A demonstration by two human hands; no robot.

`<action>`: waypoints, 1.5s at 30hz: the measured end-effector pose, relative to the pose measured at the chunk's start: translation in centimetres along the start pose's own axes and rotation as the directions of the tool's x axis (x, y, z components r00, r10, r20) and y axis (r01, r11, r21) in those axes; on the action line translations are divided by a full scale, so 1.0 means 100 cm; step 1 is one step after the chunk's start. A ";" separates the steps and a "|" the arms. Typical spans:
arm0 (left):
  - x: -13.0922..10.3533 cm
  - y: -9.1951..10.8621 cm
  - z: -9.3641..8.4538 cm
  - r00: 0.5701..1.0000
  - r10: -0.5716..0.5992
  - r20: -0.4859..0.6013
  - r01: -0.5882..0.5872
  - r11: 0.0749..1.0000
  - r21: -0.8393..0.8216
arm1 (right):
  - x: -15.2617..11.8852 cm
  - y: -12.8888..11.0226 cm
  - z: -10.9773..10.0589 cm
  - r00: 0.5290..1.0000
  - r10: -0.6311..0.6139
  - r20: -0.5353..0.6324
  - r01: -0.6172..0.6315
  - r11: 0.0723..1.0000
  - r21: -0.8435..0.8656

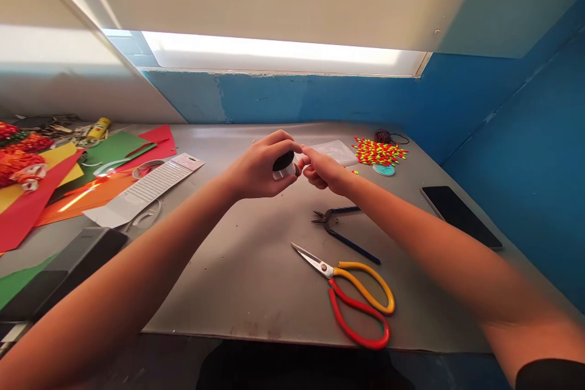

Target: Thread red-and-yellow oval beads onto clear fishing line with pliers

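Observation:
My left hand is wrapped round a small spool with a black end and a clear or whitish side, held above the middle of the grey table. Close against it on the right, my right hand has its fingers curled and pinched together at the spool's edge. Whatever lies between those fingertips is too small to make out. Below the hands rest dark-handled pliers with open jaws and scissors with one yellow and one red handle.
Red and yellow-green beads lie at the back right beside a teal disc and a clear bag. A phone is at the right. Coloured sheets, a white card and a black object occupy the left.

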State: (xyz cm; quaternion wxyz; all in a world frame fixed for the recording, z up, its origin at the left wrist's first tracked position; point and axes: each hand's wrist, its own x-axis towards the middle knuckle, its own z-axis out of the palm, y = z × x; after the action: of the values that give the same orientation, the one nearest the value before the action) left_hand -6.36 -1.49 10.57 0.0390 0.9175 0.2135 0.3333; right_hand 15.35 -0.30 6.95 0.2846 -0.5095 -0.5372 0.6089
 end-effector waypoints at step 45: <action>0.005 0.006 0.055 0.979 -0.178 0.100 0.165 0.979 0.119 | -0.242 0.078 -0.094 0.951 -0.122 -0.284 0.072 0.981 -0.180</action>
State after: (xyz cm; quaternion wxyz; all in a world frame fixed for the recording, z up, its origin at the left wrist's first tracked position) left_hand -2.36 -1.44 6.75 0.0288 0.9133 0.3075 0.2655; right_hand 33.34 -20.57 8.09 0.3473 -0.5893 -0.5627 0.4643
